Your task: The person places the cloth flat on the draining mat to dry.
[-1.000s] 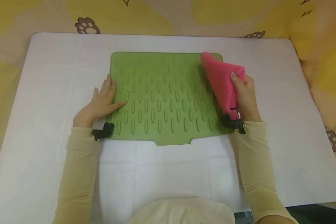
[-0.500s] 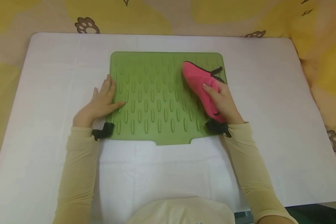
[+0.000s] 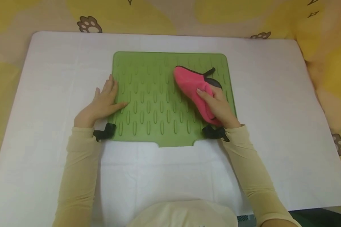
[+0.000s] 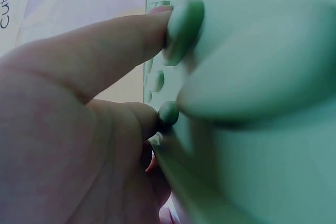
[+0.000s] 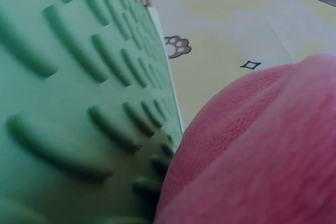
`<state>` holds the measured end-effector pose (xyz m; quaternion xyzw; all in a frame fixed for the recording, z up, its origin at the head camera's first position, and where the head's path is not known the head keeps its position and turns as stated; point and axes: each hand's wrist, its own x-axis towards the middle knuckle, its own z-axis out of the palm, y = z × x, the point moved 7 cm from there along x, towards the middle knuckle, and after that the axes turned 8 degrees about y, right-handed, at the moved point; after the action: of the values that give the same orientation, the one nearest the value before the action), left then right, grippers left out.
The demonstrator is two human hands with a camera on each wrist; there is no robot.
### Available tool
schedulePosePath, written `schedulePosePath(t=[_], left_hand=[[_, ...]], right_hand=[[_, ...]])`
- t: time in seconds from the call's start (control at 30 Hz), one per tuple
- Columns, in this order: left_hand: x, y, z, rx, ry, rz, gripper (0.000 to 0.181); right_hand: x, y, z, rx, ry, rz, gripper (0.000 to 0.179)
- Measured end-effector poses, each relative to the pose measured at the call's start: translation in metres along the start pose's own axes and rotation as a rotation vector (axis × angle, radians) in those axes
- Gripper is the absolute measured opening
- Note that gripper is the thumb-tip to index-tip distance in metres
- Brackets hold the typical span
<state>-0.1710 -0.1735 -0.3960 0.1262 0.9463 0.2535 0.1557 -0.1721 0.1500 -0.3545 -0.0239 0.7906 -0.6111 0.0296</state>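
A green mat (image 3: 147, 91) with rows of raised oval bumps and a tab at its near edge lies on the table. My left hand (image 3: 98, 107) rests on its left edge, fingers straight and thumb over the surface; in the left wrist view the thumb and fingertips touch the bumps. My right hand (image 3: 217, 105) grips a pink folded fleecy cloth (image 3: 187, 80) with black edging and a black strap, thumb on top and the other fingers mostly hidden. The cloth is over the mat's right half; in the right wrist view its plush side (image 5: 252, 145) is close to the bumps.
A white-covered table (image 3: 56, 78) surrounds the mat on all sides. Yellow patterned fabric (image 3: 170, 19) with paw prints hangs beyond the far and right edges. Black wrist mounts (image 3: 105, 132) sit at both sleeves.
My right hand has carried the pink cloth left from the mat's right edge, turning it so the black edging and strap show. My left hand has stayed in place.
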Motion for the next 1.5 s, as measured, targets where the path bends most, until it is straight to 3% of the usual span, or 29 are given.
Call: schedulePosePath(t=[0.13, 0.33, 0.43, 0.63, 0.8, 0.9, 1.0, 1.1, 1.27, 1.4, 1.5], left_hand=[[0.001, 0.001, -0.001, 0.001, -0.004, 0.002, 0.088], [0.002, -0.001, 0.0, 0.018, -0.007, 0.0, 0.088], [0.002, -0.002, 0.0, 0.017, -0.005, -0.001, 0.088], [0.001, -0.002, 0.001, 0.01, -0.005, 0.004, 0.088], [0.0, -0.002, 0.0, 0.005, -0.003, 0.006, 0.088], [0.0, -0.003, 0.0, 0.003, -0.001, 0.008, 0.088], [-0.001, -0.003, -0.001, 0.007, 0.0, 0.011, 0.088], [-0.001, -0.001, -0.002, 0.013, -0.001, 0.012, 0.087], [-0.001, 0.0, -0.002, 0.015, -0.004, 0.003, 0.087], [0.0, -0.001, -0.001, 0.018, -0.003, 0.001, 0.087], [0.0, -0.001, 0.0, 0.016, -0.002, 0.003, 0.087]], right_hand=[[0.001, -0.004, 0.003, 0.16, 0.018, 0.039, 0.014], [0.002, -0.015, 0.011, 0.269, 0.055, 0.067, 0.018], [0.006, -0.027, 0.015, 0.339, 0.085, 0.022, 0.014], [0.014, -0.059, 0.021, 0.527, 0.14, -0.148, 0.019], [0.017, -0.071, 0.018, 0.589, 0.181, -0.221, 0.018], [0.018, -0.066, 0.014, 0.504, 0.189, -0.232, 0.016], [0.016, -0.056, 0.009, 0.301, 0.18, -0.274, 0.02], [0.012, -0.048, 0.008, 0.066, 0.104, -0.392, 0.03], [0.002, -0.037, 0.023, -0.203, -0.129, -0.533, 0.037], [-0.004, -0.025, 0.043, -0.366, -0.343, -0.536, 0.039], [-0.006, -0.015, 0.054, -0.458, -0.446, -0.507, 0.042]])
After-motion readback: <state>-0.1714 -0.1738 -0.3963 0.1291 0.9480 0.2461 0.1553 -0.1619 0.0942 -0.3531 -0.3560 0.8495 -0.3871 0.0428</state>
